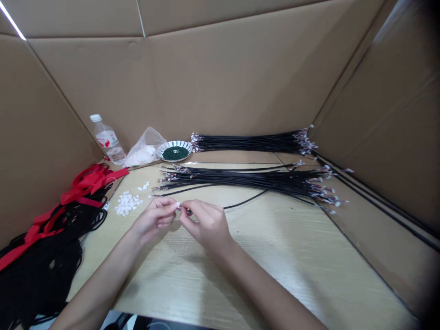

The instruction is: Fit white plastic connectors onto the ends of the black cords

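Note:
Between thumb and finger, my left hand (156, 219) pinches a small white connector (178, 205). My right hand (206, 224) is closed beside it, gripping the wire end of a black cable (245, 200). The two hands' fingertips almost meet at the connector, so I cannot make out whether the wires sit inside it. From my right hand the cable runs back to the right, toward a bundle of black cables (240, 178) with white connectors and thin wires at the ends. Left of my left hand lies a pile of loose white connectors (127, 203).
Another cable bundle (244, 143) lies along the back cardboard wall (240, 78). A plate of dark green material (175, 152), a plastic bag (144, 149) and a water bottle (109, 140) stand at back left. Black cables (41, 270) with red ribbon (89, 181) fill the left side.

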A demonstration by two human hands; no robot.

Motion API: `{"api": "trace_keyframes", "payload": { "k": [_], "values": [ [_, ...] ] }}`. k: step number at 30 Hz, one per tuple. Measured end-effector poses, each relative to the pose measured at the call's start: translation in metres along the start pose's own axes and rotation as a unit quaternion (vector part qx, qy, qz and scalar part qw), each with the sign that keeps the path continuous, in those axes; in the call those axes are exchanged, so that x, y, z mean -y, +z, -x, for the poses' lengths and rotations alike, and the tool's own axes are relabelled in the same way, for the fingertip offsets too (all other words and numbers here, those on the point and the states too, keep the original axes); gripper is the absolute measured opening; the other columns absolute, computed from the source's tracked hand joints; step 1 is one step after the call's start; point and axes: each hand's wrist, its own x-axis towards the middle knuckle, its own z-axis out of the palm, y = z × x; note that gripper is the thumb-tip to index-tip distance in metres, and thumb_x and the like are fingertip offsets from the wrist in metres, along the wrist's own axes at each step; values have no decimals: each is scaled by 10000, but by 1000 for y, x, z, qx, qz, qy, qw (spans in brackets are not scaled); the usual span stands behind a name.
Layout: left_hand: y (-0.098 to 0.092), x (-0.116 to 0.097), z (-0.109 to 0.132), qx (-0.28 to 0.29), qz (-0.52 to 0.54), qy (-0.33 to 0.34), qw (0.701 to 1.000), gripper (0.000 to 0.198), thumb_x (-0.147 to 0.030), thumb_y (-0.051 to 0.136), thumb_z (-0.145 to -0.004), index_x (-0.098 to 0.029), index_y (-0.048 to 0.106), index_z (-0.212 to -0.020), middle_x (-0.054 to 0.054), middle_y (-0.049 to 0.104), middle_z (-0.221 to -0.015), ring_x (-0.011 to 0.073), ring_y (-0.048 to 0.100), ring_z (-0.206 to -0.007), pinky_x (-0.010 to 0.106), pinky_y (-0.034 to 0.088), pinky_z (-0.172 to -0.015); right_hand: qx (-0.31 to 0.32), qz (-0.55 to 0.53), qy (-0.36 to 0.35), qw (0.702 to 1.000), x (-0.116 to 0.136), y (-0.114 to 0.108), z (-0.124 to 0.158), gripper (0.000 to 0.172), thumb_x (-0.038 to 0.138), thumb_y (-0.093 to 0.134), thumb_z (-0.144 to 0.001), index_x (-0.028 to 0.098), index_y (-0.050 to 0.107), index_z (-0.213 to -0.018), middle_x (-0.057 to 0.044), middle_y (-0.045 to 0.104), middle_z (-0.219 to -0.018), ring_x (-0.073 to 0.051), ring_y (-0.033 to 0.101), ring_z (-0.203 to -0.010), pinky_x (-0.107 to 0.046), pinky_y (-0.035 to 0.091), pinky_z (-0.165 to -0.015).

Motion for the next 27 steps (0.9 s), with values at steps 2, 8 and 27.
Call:
{"api": "trace_keyframes", "payload": {
  "k": [2, 8, 27],
  "values": [
    [1, 0, 1, 1, 6, 6, 1000, 233, -271, 775, -643, -99, 618, -641, -88, 338, -413, -8, 173, -346, 126, 125, -340, 10, 21, -11, 1000, 0, -2, -1, 178, 110, 516, -829, 169, 585, -677, 4, 639, -593, -102, 579, -521, -202, 426, -554],
    [2, -1, 1, -7, 10, 12, 1000, 247, -270, 797, -610, -97, 621, -619, -78, 371, -419, -9, 197, -343, 132, 126, -341, 29, 60, -34, 997, 1, -4, -1, 241, 143, 492, -859, 177, 546, -627, 20, 599, -567, -95, 542, -499, -210, 392, -539],
    [12, -1, 6, -43, 17, 19, 999, 277, -282, 809, -578, -110, 594, -602, -76, 384, -416, -7, 200, -341, 144, 105, -346, 39, 102, -89, 990, 3, -11, -2, 225, 163, 473, -904, 178, 565, -700, -6, 670, -686, -118, 604, -592, -252, 419, -564]
  ]
}}
